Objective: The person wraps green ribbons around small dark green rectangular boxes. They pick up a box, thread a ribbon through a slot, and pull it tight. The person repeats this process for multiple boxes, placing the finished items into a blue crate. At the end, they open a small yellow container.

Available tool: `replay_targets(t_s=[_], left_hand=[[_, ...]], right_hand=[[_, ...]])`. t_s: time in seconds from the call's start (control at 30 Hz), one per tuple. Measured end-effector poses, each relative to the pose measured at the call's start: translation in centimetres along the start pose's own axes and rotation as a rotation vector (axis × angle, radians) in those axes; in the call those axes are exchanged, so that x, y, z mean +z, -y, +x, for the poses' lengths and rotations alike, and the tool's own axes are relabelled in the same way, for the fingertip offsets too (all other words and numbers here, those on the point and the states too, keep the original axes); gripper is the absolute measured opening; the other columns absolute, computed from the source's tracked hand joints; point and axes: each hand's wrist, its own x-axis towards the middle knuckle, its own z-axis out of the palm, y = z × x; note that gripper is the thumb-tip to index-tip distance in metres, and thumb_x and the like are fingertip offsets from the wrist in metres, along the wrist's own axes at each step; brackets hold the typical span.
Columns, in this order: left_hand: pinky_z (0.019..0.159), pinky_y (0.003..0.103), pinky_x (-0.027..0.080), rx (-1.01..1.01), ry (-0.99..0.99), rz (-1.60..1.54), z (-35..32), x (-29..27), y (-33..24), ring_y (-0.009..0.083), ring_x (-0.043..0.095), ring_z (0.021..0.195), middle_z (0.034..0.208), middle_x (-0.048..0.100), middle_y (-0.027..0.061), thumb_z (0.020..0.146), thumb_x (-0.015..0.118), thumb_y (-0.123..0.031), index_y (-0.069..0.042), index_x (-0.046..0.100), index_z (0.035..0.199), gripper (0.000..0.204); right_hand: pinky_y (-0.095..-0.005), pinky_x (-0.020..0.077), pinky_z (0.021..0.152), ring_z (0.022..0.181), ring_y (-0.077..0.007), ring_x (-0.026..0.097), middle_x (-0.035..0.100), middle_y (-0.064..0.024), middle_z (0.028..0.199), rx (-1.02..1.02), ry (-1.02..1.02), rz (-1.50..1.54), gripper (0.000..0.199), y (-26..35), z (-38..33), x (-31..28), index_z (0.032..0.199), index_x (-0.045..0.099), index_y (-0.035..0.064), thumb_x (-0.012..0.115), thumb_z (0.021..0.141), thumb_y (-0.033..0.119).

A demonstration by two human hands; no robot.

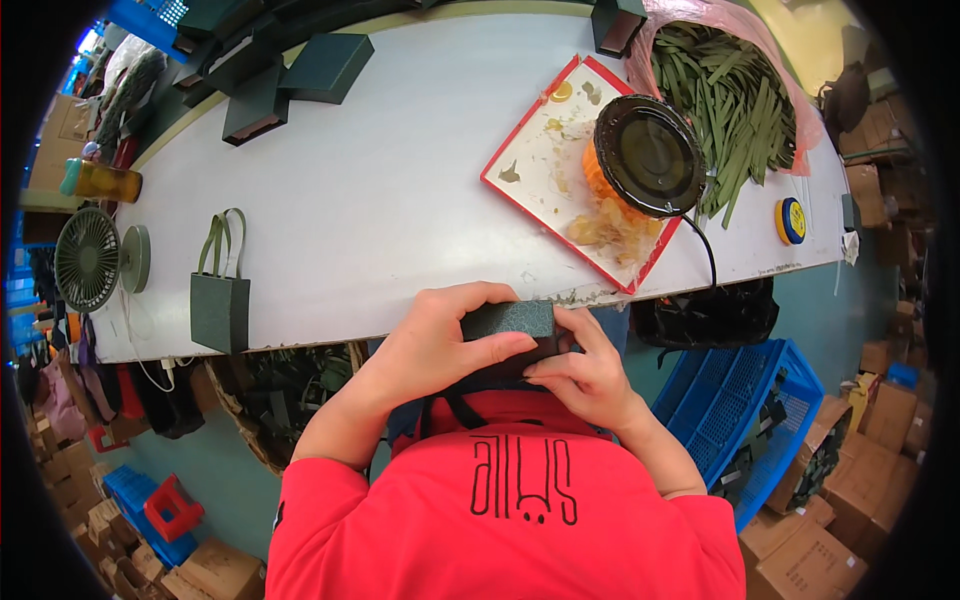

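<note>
A worker in a red shirt [510,540] grips a small dark green box [512,318] in both hands at the near edge of a white table [400,180], close to the body. Whether its underside meets the table cannot be told. A slip looks the likeliest trouble: should either hand loosen, the box could tip off the edge toward the lap or floor. Too hard a squeeze from the thumbs might mark or dent its sides. Beyond it, a tray [521,143] smeared with yellowish residue [610,232] could soil the box if fingers strayed there, and a black cord [708,250], dropping over the edge beside the pot [650,155], could catch the right arm and drag on whatever it is tied to.

The left hand [432,335] comes in from the lower left, its fingers bent around the far side and its thumb laid across the near side. The right hand [592,368] closes on the opposite end, thumb and fingers pinched tight together, the fingers curled. Both elbows bend outward, the forearms angling inward to meet at the box.
</note>
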Motion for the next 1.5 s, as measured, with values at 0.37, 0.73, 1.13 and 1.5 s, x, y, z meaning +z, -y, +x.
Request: replay_targets(t_s=[0.37,0.73,1.13,1.5], left_hand=[[0.104,0.031,0.044,-0.163,0.303,-0.564,0.1,-1.8,1.9,0.0161,0.057,0.120,0.130,0.062,0.0134,0.094,0.066,-0.008,0.005,0.049,0.140,0.051],[0.111,0.039,0.039,-0.031,0.517,-0.977,-0.1,-2.6,4.3,0.0268,0.047,0.137,0.148,0.046,0.0218,0.091,0.065,-0.005,0.007,0.036,0.148,0.065],[0.080,0.022,0.048,-0.267,0.389,-0.265,1.1,-2.0,2.3,0.0059,0.060,0.091,0.103,0.069,0.0025,0.103,0.059,-0.029,0.004,0.062,0.125,0.040],[0.087,0.025,0.051,-0.304,0.445,-0.371,0.1,-2.2,3.3,0.0103,0.063,0.101,0.112,0.070,0.0074,0.098,0.066,-0.016,0.005,0.060,0.127,0.036]], right_hand=[[-0.0268,0.0479,0.073,0.084,-0.0122,0.058,0.061,-0.0137,0.130,0.346,-0.050,0.440,0.012,0.5,-0.6,-0.4,0.096,0.074,0.0065,0.077,0.085,0.002],[-0.0202,0.0429,0.068,0.077,-0.0036,0.051,0.061,-0.0118,0.132,0.648,-0.213,0.927,0.006,1.6,-0.1,-0.5,0.096,0.071,0.0019,0.073,0.090,0.002],[-0.0211,0.0440,0.067,0.074,-0.0046,0.053,0.065,-0.0100,0.125,0.681,0.067,0.625,0.011,2.8,0.6,-2.2,0.096,0.073,0.0044,0.077,0.087,0.009],[-0.0214,0.0450,0.068,0.075,-0.0057,0.055,0.065,-0.0106,0.123,0.679,0.130,0.612,0.011,3.5,0.4,-2.2,0.096,0.075,0.0064,0.078,0.086,0.011]])
